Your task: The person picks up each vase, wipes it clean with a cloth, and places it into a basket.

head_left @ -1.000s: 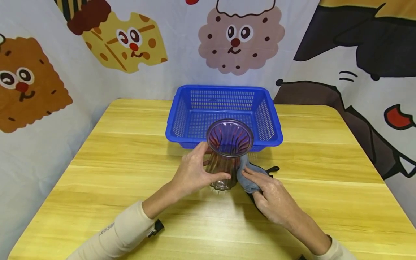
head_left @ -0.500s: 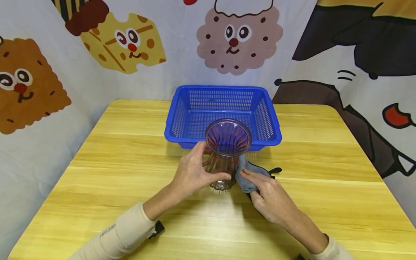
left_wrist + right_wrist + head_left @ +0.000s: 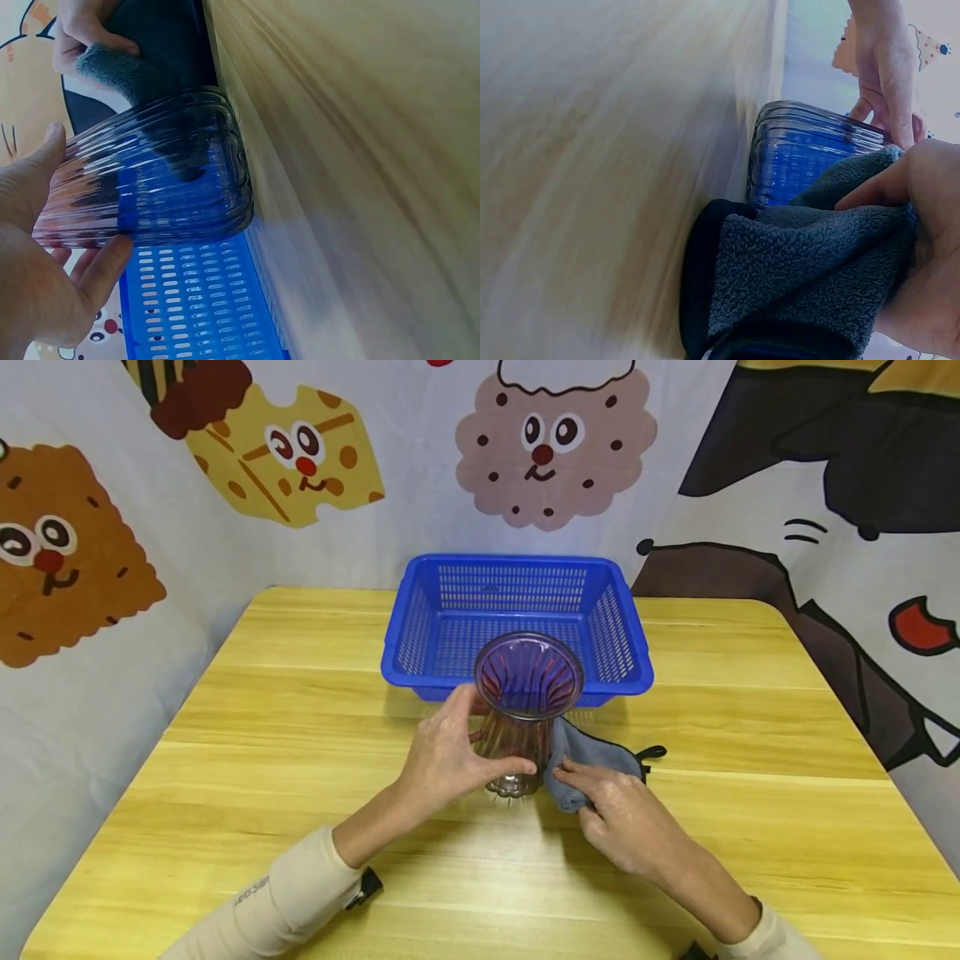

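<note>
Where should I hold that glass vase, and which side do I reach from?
Probably round the ribbed body of the glass vase, from the left, like the left hand: below the wide rim it's narrower, so should be easier to curl round. The gray-blue cloth is on the right.

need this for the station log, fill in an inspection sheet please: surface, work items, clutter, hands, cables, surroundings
Surface: wood-grain table; no spills or damage seen.
Work items: ribbed see-through vase, purple-tinted at its mouth, mouth up; grey-blue cloth with black edging, apparently against the vase's right side.
Clutter: nothing seen, unless you count the blue basket beyond the vase; no contents visible in it.
Hands: left hand grips the vase; right hand holds the cloth.
Cables: nothing seen.
Surroundings: white fabric backdrop with cartoon prints behind and beside the table.
</note>
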A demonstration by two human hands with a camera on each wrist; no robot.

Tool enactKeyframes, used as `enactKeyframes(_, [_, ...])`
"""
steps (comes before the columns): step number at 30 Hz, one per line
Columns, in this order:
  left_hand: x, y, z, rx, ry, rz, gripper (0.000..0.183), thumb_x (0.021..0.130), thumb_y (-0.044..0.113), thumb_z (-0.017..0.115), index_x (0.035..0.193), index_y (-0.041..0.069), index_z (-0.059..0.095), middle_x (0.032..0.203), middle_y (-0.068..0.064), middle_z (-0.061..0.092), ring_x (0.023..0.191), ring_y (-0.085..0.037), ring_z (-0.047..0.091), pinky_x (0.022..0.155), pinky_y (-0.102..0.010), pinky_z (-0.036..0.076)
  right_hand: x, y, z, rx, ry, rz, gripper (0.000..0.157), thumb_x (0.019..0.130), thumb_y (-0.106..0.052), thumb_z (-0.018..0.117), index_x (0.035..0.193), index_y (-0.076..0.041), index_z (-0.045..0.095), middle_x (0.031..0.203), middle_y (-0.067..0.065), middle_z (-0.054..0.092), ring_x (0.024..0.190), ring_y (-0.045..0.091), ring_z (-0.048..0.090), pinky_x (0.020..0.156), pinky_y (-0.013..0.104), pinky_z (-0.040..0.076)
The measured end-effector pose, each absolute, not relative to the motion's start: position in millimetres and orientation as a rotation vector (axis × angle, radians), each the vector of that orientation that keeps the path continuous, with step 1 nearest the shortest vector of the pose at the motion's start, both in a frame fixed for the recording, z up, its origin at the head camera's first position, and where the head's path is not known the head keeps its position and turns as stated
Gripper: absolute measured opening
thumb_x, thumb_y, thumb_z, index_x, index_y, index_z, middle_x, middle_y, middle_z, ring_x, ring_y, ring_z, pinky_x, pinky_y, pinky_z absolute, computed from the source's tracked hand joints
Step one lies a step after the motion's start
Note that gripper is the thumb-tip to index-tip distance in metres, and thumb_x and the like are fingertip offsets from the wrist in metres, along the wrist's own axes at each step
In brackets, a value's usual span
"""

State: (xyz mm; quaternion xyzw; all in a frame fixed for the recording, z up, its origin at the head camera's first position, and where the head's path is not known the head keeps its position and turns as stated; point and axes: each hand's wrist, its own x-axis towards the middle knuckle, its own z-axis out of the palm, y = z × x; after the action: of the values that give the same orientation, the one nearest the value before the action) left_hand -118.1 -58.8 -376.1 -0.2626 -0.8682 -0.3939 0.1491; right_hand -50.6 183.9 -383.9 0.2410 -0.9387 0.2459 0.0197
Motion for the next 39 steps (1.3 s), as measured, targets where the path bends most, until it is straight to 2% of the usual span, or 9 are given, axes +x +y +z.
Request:
enactKeyframes(15, [-117,-59,-375,-0.764,-2.483,-1.13,0.096,0.056,0.046,0.1,0.13,0.007,0.053,0.109,-0.002,0.063,0.092,-0.014,0.062,0.069,-0.027,0.058,-50,186,-385,0.864,-2.946,0.612,0.049,0.078,0.006,0.056,0.125,0.001,0.071,0.132,0.021,0.063,0.118,0.038,0.062,0.094,0.056,0.055])
enactKeyframes(22, [-116,-59,-375,-0.739,-2.528,-1.154,0.094,0.063,0.051,0.096,0.133,0.008,0.052,0.113,-0.002,0.062,0.095,-0.014,0.064,0.071,-0.022,0.059,-51,195,-380,0.768,-2.999,0.851,0.05,0.087,0.005,0.055,0.135,-0.003,0.064,0.138,0.014,0.061,0.126,0.034,0.056,0.101,0.058,0.05])
enactKeyframes(23, [-116,-59,-374,-0.733,-2.537,-1.162,0.094,0.063,0.051,0.096,0.134,0.008,0.051,0.114,-0.002,0.062,0.097,-0.014,0.064,0.072,-0.023,0.059,-51,198,-378,0.716,-2.993,0.926,0.051,0.089,0.005,0.054,0.138,-0.005,0.063,0.137,0.011,0.061,0.117,0.029,0.062,0.1,0.056,0.051])
enactKeyframes(26, [-114,-60,-374,-0.71,-2.556,-1.168,0.095,0.067,0.055,0.092,0.138,0.01,0.048,0.118,-0.002,0.06,0.103,-0.015,0.062,0.08,-0.03,0.06,-49,205,-370,0.584,-2.868,1.088,0.044,0.099,0.001,0.052,0.14,-0.009,0.061,0.135,0.006,0.063,0.114,0.023,0.062,0.097,0.052,0.054])
enactKeyframes(29, [-112,-61,-372,-0.69,-2.543,-1.211,0.092,0.072,0.058,0.087,0.142,0.013,0.046,0.126,0.0,0.057,0.113,-0.016,0.057,0.093,-0.041,0.056,-45,208,-361,0.504,-2.66,1.13,0.038,0.1,0.0,0.055,0.135,-0.01,0.066,0.126,0.004,0.068,0.105,0.02,0.067,0.094,0.03,0.056])
enactKeyframes(30, [-112,-61,-371,-0.696,-2.532,-1.249,0.09,0.075,0.057,0.085,0.144,0.015,0.045,0.129,0.001,0.055,0.118,-0.015,0.055,0.097,-0.043,0.053,-43,209,-358,0.495,-2.569,1.125,0.035,0.098,0.001,0.057,0.13,-0.008,0.069,0.123,0.006,0.07,0.111,0.02,0.065,0.093,0.026,0.056])
enactKeyframes(33, [-113,-63,-369,-0.794,-2.449,-1.461,0.082,0.084,0.042,0.083,0.15,0.018,0.042,0.14,0.0,0.049,0.129,-0.016,0.047,0.107,-0.047,0.046,-40,208,-351,0.449,-2.33,1.114,0.032,0.089,0.01,0.06,0.115,0.0,0.074,0.104,0.009,0.074,0.095,0.009,0.068,0.081,0.009,0.052])
enactKeyframes(36, [-116,-64,-368,-0.921,-2.35,-1.658,0.077,0.088,0.023,0.08,0.153,0.018,0.04,0.147,-0.002,0.045,0.135,-0.018,0.043,0.112,-0.046,0.041,-42,204,-344,0.424,-2.161,1.129,0.028,0.085,0.013,0.06,0.108,0.007,0.074,0.095,0.014,0.073,0.087,0.002,0.067,0.074,0.01,0.053])
enactKeyframes(39, [-117,-65,-370,-0.994,-2.299,-1.739,0.076,0.088,0.014,0.078,0.154,0.015,0.04,0.15,-0.004,0.044,0.138,-0.02,0.042,0.114,-0.044,0.04,-46,196,-340,0.431,-2.108,1.144,0.031,0.087,0.012,0.059,0.114,0.007,0.072,0.102,0.015,0.073,0.093,0.003,0.067,0.079,0.012,0.054])
